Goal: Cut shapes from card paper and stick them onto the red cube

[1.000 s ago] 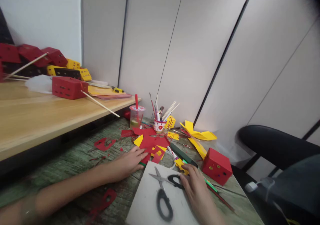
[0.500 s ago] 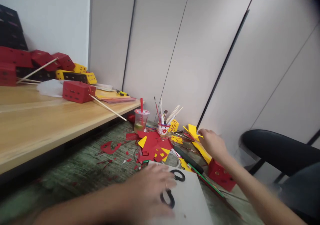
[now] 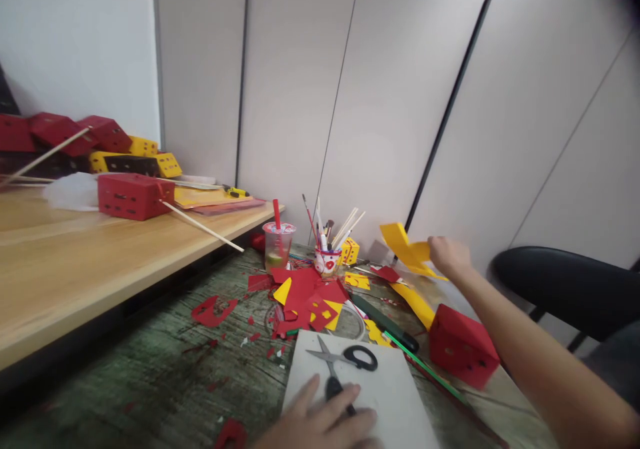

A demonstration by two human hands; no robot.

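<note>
My right hand [image 3: 450,256] is closed on a cut-out piece of yellow paper [image 3: 406,248], lifted above the far right part of the dark table. Low in the view, my left hand [image 3: 325,419] lies with fingers spread over a white board [image 3: 400,396]. Black-handled scissors [image 3: 361,357] rest on that board with their blades apart. The fingers of my left hand partly cover the nearer scissor handle; whether they press on it I cannot tell. Under my right forearm stands a red paper box [image 3: 463,348] with small holes.
Red paper scraps [image 3: 300,289] are heaped mid-table, near a plastic cup with a straw [image 3: 278,246] and a pot of brushes and sticks [image 3: 327,261]. A higher wooden table [image 3: 60,282] at left bears red boxes [image 3: 133,197]. A black chair [image 3: 565,282] stands at right.
My right hand has picked up the yellow paper and moved up and right. My left hand has moved down, uncovering the scissor blades. The view has shifted slightly.
</note>
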